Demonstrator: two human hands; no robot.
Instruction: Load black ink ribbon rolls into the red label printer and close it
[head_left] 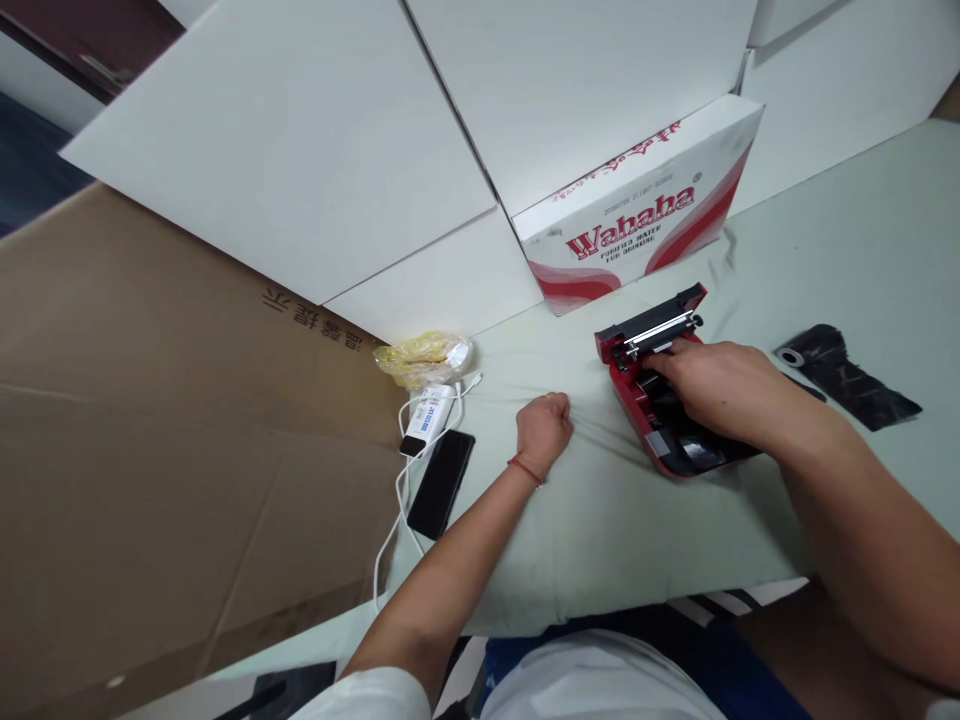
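Observation:
A red and black device (pixel 651 420), which looks like a label printer, lies on the cloth with its lid (pixel 652 318) raised, showing a silver bar. My right hand (pixel 724 390) reaches into it from the right. Its fingers are bent together below the bar, and their tips are partly hidden inside, so what they pinch does not show. My left hand (pixel 544 430), with a red string on the wrist, rests on the cloth as a closed fist, left of the device and apart from it. I see nothing in it.
A roll of black film (pixel 847 375) lies partly unwound at the right. Behind the device stands a Wahaha water carton (pixel 637 235). Left are a black phone (pixel 441 485), a white power bank (pixel 430 415) with a cable, and a crumpled plastic bag (pixel 424 358), beside a cardboard panel (pixel 187 430).

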